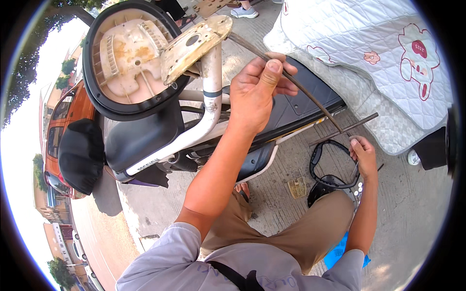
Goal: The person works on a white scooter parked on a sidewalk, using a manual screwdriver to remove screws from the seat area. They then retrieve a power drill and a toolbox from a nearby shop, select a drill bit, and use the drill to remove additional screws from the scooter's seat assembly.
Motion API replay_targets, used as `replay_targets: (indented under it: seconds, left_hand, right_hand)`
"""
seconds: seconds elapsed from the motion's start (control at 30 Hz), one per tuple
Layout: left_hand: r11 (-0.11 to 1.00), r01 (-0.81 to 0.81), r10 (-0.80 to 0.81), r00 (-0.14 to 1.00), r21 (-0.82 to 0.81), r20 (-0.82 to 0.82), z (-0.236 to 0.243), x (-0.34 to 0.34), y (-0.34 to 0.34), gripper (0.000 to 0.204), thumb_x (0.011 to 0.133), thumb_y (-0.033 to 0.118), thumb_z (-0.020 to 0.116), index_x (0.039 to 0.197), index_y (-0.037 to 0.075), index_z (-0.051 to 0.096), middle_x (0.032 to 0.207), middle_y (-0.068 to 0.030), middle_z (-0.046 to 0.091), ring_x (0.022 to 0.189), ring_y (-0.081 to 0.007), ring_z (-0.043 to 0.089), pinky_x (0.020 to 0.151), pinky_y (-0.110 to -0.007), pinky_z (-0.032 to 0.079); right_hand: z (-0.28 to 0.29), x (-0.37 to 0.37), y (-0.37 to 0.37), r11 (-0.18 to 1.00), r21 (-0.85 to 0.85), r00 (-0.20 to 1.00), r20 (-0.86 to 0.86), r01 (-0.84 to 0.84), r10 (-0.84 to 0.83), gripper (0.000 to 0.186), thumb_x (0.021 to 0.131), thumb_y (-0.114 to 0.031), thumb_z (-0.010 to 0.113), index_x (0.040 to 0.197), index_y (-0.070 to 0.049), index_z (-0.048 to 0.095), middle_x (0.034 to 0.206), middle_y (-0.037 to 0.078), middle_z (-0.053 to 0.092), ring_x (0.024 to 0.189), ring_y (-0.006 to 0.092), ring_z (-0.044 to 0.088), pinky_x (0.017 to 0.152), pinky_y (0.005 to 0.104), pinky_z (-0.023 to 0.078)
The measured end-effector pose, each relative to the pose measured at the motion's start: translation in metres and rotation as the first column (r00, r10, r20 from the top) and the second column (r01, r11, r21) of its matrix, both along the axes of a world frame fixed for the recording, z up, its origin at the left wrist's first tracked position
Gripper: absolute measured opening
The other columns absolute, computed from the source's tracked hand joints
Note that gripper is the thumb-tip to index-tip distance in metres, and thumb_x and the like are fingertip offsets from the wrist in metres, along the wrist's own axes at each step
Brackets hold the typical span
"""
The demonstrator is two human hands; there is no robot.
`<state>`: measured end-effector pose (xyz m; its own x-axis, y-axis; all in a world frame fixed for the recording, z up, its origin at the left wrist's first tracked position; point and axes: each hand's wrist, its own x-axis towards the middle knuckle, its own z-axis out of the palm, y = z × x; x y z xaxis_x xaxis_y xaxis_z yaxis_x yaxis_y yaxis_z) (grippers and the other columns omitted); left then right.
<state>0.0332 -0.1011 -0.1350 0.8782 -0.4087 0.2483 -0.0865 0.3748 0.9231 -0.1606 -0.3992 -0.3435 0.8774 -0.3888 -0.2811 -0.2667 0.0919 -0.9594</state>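
One wide stretch of grooved grey concrete (403,203), and on it, from left to centre, a scooter (208,116) with white tubes and black seat (143,138). At upper right, a pale quilt (369,63) with cartoon prints. Beside the seat, a round cream panel (121,53) with a black rim, and overlapping its right edge a worn cream plate (189,51). Slanting from the plate's outer end toward lower right, a long metal rod (313,101); contact with the plate unclear. Around the rod's upper half, the left hand (255,94), thumb on top, fingers wrapped beneath, closed on it. Across the rod's lower end, a metal crossbar (363,121). On the concrete, lower in view, a black oval frame (314,162). Just beside the crossbar, the right hand (365,155), fingertips drawn together; impossible to tell whether around anything. Left of the frame, a clear yellowish plastic piece (297,187). Smallest, near the right wrist, a few round white bits (359,189).
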Motion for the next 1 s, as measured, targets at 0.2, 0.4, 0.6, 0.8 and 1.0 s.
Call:
replay_targets:
  seconds: [0.2,0.4,0.6,0.8,1.0]
  left_hand:
    - [0.998,-0.056,0.056,0.998,0.010,-0.035,-0.005,-0.004,0.002,0.033,0.107,0.029,0.064,0.123,0.001,0.063,0.108,-0.0143,0.073,0.078,-0.0232,0.073,0.071,-0.040,0.064]
    - [0.985,-0.156,0.154,0.988,0.074,0.024,-0.004,-0.001,-0.004,0.033,0.107,0.028,0.065,0.124,0.000,0.063,0.107,-0.0139,0.073,0.076,-0.0209,0.072,0.070,-0.037,0.063]
    - [0.956,-0.275,0.273,0.961,0.104,0.038,-0.008,-0.001,-0.006,0.032,0.107,0.026,0.065,0.123,-0.002,0.064,0.105,-0.0135,0.074,0.076,-0.0203,0.072,0.070,-0.036,0.063]
    - [0.939,-0.320,0.314,0.947,0.127,0.064,-0.007,0.001,-0.004,0.032,0.107,0.025,0.065,0.123,-0.002,0.064,0.105,-0.0123,0.075,0.075,-0.0171,0.071,0.070,-0.032,0.062]
    - [0.930,-0.335,0.326,0.942,0.154,0.080,-0.008,0.003,-0.004,0.030,0.106,0.024,0.066,0.122,-0.002,0.066,0.106,-0.0130,0.075,0.076,-0.0177,0.073,0.070,-0.032,0.063]
  right_hand:
    - [0.122,0.034,0.072,0.964,0.159,0.948,0.272,-0.214,0.165,0.045,0.097,-0.037,0.075,0.125,-0.002,0.069,0.086,0.001,0.065,0.071,0.0071,0.059,0.062,0.0242,0.047]
    - [0.091,0.055,0.087,0.935,0.326,0.980,0.180,-0.142,0.086,0.033,0.105,-0.039,0.067,0.102,-0.007,0.068,0.077,-0.001,0.062,0.066,0.0072,0.057,0.060,0.0231,0.046]
    - [0.076,0.085,0.091,0.939,0.334,0.978,0.207,-0.086,0.016,0.031,0.106,-0.038,0.065,0.094,-0.009,0.066,0.075,-0.002,0.059,0.063,0.0072,0.051,0.057,0.0236,0.039]
    - [0.073,0.108,0.099,0.929,0.358,0.991,0.121,-0.093,0.053,0.031,0.106,-0.036,0.064,0.091,-0.009,0.064,0.075,-0.001,0.058,0.062,0.0080,0.050,0.056,0.0253,0.037]
    - [0.069,0.122,0.095,0.937,0.327,0.992,0.083,-0.120,0.098,0.027,0.106,-0.036,0.062,0.098,-0.010,0.068,0.071,-0.003,0.057,0.059,0.0076,0.048,0.053,0.0245,0.035]
